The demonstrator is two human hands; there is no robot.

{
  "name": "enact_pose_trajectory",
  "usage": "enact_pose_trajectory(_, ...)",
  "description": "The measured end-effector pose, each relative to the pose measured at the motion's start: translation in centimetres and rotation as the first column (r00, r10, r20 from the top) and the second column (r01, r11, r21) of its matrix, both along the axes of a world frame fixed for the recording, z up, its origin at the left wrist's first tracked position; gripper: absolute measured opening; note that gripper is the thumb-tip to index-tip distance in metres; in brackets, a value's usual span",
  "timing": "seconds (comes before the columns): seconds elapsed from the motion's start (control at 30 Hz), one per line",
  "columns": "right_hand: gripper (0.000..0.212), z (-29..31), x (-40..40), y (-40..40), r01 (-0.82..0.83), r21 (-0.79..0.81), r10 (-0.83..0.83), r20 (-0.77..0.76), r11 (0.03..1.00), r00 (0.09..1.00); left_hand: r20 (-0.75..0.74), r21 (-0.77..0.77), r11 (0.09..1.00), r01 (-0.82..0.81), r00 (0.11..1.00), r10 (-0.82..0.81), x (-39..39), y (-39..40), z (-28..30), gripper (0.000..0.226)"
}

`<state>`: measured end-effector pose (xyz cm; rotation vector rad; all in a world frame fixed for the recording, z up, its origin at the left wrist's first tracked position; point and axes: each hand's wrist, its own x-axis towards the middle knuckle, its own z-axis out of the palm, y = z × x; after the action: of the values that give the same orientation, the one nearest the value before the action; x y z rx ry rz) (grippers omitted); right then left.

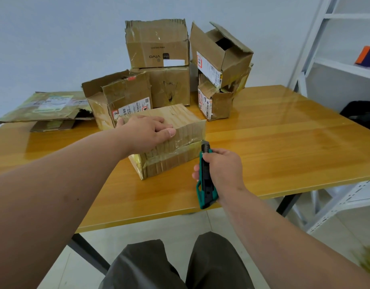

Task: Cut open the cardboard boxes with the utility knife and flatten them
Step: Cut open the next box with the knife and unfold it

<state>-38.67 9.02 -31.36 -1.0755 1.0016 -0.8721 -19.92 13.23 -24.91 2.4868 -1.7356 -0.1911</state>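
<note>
Glossy yellow wooden worktop [284,130]: six battered brown cardboard boxes, nearest taped one [175,142] under flat, spread left hand [147,130]; right hand [222,170] gripping one green-and-black utility knife [207,184], blade at box corner.

Glossy wooden table [273,130]: taped box [175,142], stacked boxes [167,84], flattened cardboard [44,107].

Yellow table [284,130], white shelving [346,67] beside.
</note>
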Motion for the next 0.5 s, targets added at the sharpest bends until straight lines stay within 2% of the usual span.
enact_pose_trajectory(0.07, 0.016, 0.3, -0.3, -0.5, 0.039, 0.018, -0.039, -0.018, 0.999, 0.999, 0.006, 0.004, 1.0, -0.001, 1.0, 0.001, 0.0, 0.0, 0.0, 0.056)
enact_pose_trajectory(0.2, 0.022, 0.9, -2.3, -2.4, 0.24, 0.121, -0.247, 0.049, 0.963, 0.968, 0.004, 0.016, 1.0, -0.021, 1.0, 0.021, -0.1, -0.3, 0.1, 0.057)
enact_pose_trajectory(0.27, 0.026, 0.8, -2.3, -2.2, 0.19, 0.049, -0.189, -0.021, 0.981, 0.982, 0.013, 0.029, 0.999, -0.041, 0.999, 0.04, -0.3, -0.7, 0.3, 0.059)
enact_pose_trajectory(0.33, 0.026, 0.8, -1.5, -1.4, 0.07, -0.011, -0.07, -0.085, 0.998, 0.994, 0.01, 0.026, 0.998, -0.05, 0.999, 0.05, -0.6, -0.9, 0.3, 0.06)
enact_pose_trajectory(0.4, 0.025, 0.7, -0.5, -0.8, -0.014, -0.029, 0.011, -0.107, 0.999, 0.994, 0.007, 0.022, 0.998, -0.061, 0.998, 0.061, -0.7, -0.9, 0.2, 0.059)
enact_pose_trajectory(0.5, 0.025, 0.8, 0.2, -0.6, -0.031, -0.033, 0.028, -0.093, 0.999, 0.995, 0.012, 0.018, 0.997, -0.079, 0.997, 0.079, -0.6, -0.9, 0.0, 0.06)
